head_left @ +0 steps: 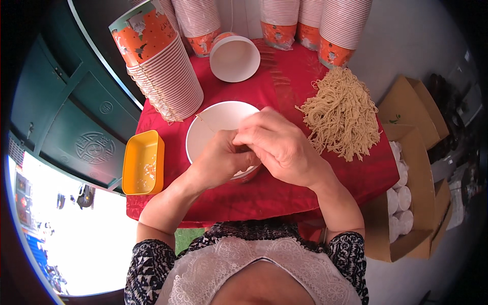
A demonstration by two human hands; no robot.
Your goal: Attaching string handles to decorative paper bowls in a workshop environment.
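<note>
Over the mouth of a white-lined paper tub [197,137], both my hands meet with fingertips close together. My left hand [222,158] is closed, and a thin beige cord [206,123] runs from it toward the tub's far left rim. Against it my right hand [278,145] is closed too, its fingers pinched; what lies between them is hidden. To the right, a loose heap of beige cords [343,114] lies on the table. A yellow rectangular box [159,168] with small pale and orange bits inside stands at the left.
A tall leaning stack of nested tubs [168,81], cords hanging along it, stands at the back left. One tub [236,58] lies on its side behind. More wrapped stacks [343,28] line the back of the red-covered table [274,203]. Open cartons [412,178] with white rolls sit right.
</note>
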